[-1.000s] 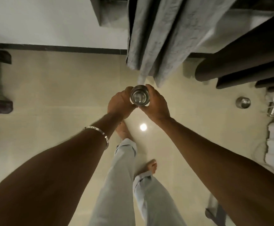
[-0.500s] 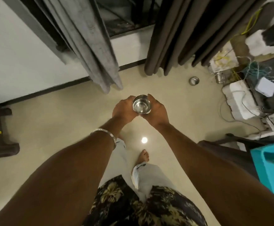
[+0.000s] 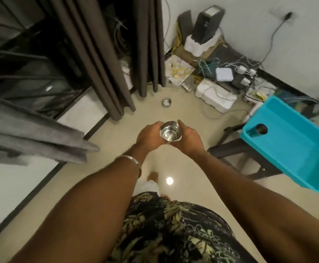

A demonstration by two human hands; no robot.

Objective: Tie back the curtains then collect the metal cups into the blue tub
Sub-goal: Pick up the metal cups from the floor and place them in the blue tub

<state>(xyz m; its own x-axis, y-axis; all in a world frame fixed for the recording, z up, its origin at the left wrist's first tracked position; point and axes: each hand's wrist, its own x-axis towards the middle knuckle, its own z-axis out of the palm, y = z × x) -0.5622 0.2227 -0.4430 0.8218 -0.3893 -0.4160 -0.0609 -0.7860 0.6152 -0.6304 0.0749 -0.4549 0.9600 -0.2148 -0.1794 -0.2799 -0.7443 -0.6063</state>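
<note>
A shiny metal cup (image 3: 170, 133) is held upright between my left hand (image 3: 148, 137) and my right hand (image 3: 189, 138), at chest height over the floor. A second metal cup (image 3: 166, 102) stands on the tiles ahead, near the foot of the dark brown curtain (image 3: 105, 59). A grey curtain (image 3: 33, 137) hangs at the left. The blue tub (image 3: 291, 141) sits to the right on a dark stool, and its visible inside holds nothing.
A tangle of cables, adapters and white foam blocks (image 3: 214, 95) fills the corner ahead on the right. A dark stool (image 3: 236, 154) stands under the tub. A window with bars is at the left. Beige tiled floor lies between me and the cup ahead.
The view has swung to the right: the curtains slid left and the blue tub came into full view at the right. Both hands keep the same hold on the cup.
</note>
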